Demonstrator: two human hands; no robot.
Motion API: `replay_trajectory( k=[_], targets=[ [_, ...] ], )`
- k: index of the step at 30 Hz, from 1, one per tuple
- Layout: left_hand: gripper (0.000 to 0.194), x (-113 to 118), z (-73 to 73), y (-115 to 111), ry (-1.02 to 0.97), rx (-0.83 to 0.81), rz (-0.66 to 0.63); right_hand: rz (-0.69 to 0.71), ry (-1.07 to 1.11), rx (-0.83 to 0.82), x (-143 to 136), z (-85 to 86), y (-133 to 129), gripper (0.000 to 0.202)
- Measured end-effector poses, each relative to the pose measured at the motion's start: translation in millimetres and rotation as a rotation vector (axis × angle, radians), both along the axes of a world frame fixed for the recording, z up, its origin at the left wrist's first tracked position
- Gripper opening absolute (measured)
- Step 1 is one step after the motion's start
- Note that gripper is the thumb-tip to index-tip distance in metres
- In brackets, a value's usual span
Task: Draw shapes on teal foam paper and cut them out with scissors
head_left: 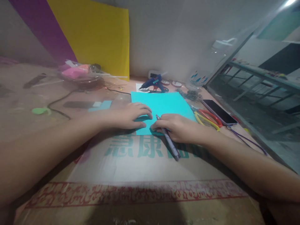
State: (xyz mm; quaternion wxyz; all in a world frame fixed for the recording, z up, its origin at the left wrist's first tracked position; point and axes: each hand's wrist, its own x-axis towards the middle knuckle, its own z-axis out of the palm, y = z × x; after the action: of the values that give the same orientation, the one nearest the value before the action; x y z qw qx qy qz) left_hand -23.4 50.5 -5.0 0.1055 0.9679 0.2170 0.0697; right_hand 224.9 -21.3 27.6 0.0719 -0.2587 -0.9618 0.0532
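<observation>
A bright turquoise sheet of paper (168, 101) lies on the printed cardboard surface in front of me. My left hand (133, 115) rests on the sheet's left part, its fingers apart and slightly curved, holding nothing. My right hand (175, 125) is closed around a slim greyish-purple pen (170, 142). The pen slants across the hand, one end over the paper and the other sticking out below it, toward me. The fingertips of this hand are bent down at the near edge of the sheet; whether they also pinch the paper I cannot tell.
Behind the sheet stands a blue glue gun (152, 82). To the right lie red-and-yellow-handled scissors (208, 118) and a phone (219, 112). A bowl of pink material (77, 73) and a cord (50, 104) are at left. A transparent jug (203, 68) stands by the wall.
</observation>
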Motion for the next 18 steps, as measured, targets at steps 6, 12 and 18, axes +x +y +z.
replay_trajectory(
  k=[6, 12, 18],
  targets=[
    [0.036, 1, -0.2, 0, -0.008, -0.007, -0.002, -0.023, 0.023, -0.033, -4, -8.2, -1, 0.022],
    [0.036, 2, -2.0, 0, -0.018, 0.003, 0.006, -0.047, 0.019, 0.036, -11, -9.4, -6, 0.025],
    [0.036, 2, -0.1, -1, 0.000, -0.003, 0.009, -0.075, -0.064, 0.020, -10, -1.8, -9, 0.023]
  ],
)
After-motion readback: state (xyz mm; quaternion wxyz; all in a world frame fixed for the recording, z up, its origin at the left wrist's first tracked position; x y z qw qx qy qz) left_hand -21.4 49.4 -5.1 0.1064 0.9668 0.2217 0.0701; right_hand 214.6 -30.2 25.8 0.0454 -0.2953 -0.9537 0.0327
